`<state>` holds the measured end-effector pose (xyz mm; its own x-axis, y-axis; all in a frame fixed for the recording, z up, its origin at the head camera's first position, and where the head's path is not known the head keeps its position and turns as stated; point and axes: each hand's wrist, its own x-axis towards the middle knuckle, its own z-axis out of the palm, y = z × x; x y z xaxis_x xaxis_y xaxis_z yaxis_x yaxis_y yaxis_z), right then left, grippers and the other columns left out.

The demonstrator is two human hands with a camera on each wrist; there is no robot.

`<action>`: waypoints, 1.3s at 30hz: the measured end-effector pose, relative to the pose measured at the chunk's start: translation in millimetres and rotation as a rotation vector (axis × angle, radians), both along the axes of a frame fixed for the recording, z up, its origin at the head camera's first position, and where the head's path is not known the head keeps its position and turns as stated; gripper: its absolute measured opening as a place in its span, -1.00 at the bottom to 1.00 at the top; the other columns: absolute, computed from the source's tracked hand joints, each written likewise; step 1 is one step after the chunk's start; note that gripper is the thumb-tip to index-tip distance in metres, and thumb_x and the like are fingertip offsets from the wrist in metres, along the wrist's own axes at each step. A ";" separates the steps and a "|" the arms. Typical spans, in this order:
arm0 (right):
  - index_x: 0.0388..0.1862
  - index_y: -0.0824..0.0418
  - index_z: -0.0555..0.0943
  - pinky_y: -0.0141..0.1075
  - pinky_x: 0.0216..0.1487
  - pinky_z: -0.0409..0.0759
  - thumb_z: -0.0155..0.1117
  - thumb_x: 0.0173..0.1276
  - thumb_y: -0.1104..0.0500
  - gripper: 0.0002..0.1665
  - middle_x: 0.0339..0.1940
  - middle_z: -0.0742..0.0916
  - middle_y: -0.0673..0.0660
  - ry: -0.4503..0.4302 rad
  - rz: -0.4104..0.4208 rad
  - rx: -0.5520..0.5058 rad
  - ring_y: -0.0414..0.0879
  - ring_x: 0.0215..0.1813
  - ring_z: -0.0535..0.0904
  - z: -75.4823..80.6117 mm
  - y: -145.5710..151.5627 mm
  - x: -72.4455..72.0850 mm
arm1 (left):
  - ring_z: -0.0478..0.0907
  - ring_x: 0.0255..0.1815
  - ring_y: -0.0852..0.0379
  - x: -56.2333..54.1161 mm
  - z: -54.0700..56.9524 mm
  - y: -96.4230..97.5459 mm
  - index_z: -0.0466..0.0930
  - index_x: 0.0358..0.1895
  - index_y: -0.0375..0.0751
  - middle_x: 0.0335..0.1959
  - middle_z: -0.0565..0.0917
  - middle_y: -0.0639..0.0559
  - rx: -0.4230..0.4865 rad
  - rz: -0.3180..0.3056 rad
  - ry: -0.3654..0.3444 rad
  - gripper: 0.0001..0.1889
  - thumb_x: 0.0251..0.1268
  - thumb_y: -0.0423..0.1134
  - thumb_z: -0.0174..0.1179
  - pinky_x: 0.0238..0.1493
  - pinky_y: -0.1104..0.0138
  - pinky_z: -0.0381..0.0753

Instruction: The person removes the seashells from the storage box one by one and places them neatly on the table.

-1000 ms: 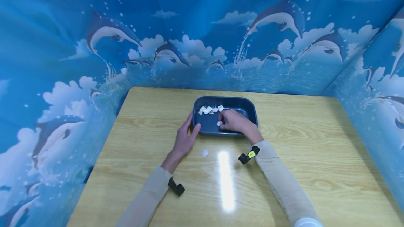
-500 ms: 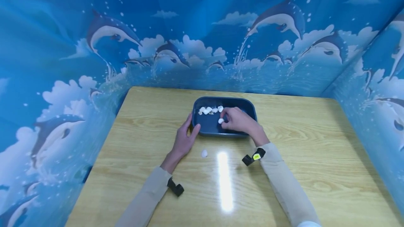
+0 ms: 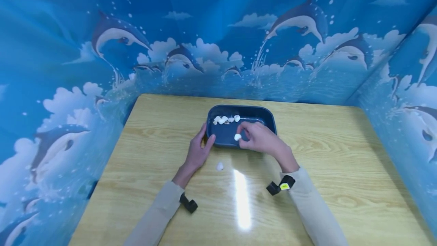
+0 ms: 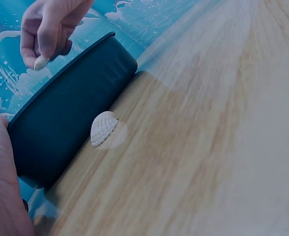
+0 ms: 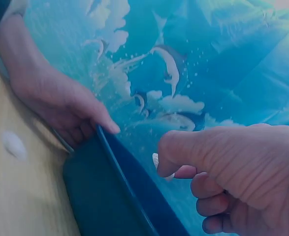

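Note:
Thumb and fingertips of my right hand point(image 3: 261, 137) pinch a small white seashell point(image 3: 237, 137) above the near part of a dark blue tub point(image 3: 223, 133). The right wrist view shows the ridged edge of this shell point(image 5: 155, 160) poking out beside the thumb. My left hand point(image 3: 197, 153) grips the tub's left end, thumb at the near corner and fingers along the outer side. Several white shells point(image 3: 222, 120) lie in a row by the tub's far wall. One ribbed shell point(image 4: 104, 129) rests on the table in front of the tub.
The tub stands near the back edge of a light wood table point(image 3: 317, 155). A blue dolphin-print curtain point(image 3: 218, 41) hangs behind the table and along both sides. Light glares off the tabletop point(image 3: 241, 200) in front of the tub.
My right hand has lifted the shell from the tub's floor and drawn it back toward the near rim. The left hand stays on the tub; the row of shells is unchanged.

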<state>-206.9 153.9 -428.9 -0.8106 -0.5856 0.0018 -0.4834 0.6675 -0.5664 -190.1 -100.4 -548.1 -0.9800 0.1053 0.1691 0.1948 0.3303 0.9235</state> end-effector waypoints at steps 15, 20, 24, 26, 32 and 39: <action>0.01 0.20 0.66 -0.47 -0.58 0.33 0.43 0.31 0.19 -0.70 -0.65 0.49 -0.21 0.003 0.136 0.051 -0.39 -0.62 0.30 -22.3 -20.9 62.1 | 0.09 0.68 -0.02 0.1 1.9 -3.1 0.07 0.66 -0.25 0.67 0.15 -0.20 0.020 -0.003 0.023 -0.26 0.64 0.04 0.07 0.66 0.11 0.12; -0.01 0.18 0.68 -0.47 -0.60 0.37 0.42 0.28 0.19 -0.70 -0.64 0.54 -0.21 -0.035 0.137 0.067 -0.39 -0.63 0.34 -38.7 -23.1 62.2 | 0.10 0.68 -0.06 0.0 1.1 -3.2 0.09 0.65 -0.29 0.66 0.16 -0.23 0.018 -0.003 0.041 -0.22 0.63 0.12 0.06 0.66 0.09 0.12; -0.01 0.18 0.69 -0.46 -0.61 0.35 0.44 0.26 0.19 -0.69 -0.63 0.55 -0.20 -0.057 0.127 0.073 -0.38 -0.63 0.35 -48.7 -22.7 59.8 | 0.10 0.68 -0.07 0.6 0.5 -1.5 0.10 0.64 -0.29 0.66 0.17 -0.24 0.005 0.000 0.036 -0.23 0.63 0.11 0.06 0.66 0.07 0.12; -0.01 0.18 0.69 -0.46 -0.61 0.36 0.45 0.26 0.18 -0.69 -0.62 0.56 -0.20 -0.067 0.124 0.075 -0.38 -0.62 0.36 -52.9 -22.0 57.7 | 0.10 0.68 -0.07 -0.2 0.8 -0.2 0.09 0.65 -0.28 0.66 0.17 -0.23 0.001 0.000 0.033 -0.24 0.63 0.10 0.06 0.66 0.07 0.12; 0.02 0.18 0.69 -0.46 -0.61 0.35 0.47 0.27 0.16 -0.66 -0.64 0.55 -0.19 -0.085 0.115 0.075 -0.37 -0.63 0.37 -61.9 -21.1 54.5 | 0.09 0.68 -0.04 -0.5 2.1 1.4 0.07 0.66 -0.25 0.67 0.15 -0.20 0.001 0.000 0.009 -0.24 0.64 0.10 0.06 0.66 0.09 0.11; 0.07 0.18 0.68 -0.46 -0.63 0.39 0.43 0.34 0.13 -0.65 -0.64 0.55 -0.18 -0.133 0.131 0.106 -0.35 -0.65 0.39 -65.9 -21.2 56.1 | 0.07 0.68 -0.01 0.7 0.6 0.8 0.07 0.66 -0.25 0.68 0.13 -0.19 0.008 -0.001 -0.003 -0.28 0.65 -0.02 0.08 0.66 0.11 0.11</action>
<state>-150.8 132.7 -494.8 -0.7165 -0.6773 -0.1671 -0.4960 0.6630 -0.5607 -189.4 -99.6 -547.5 -0.9805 0.1047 0.1666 0.1920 0.3232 0.9267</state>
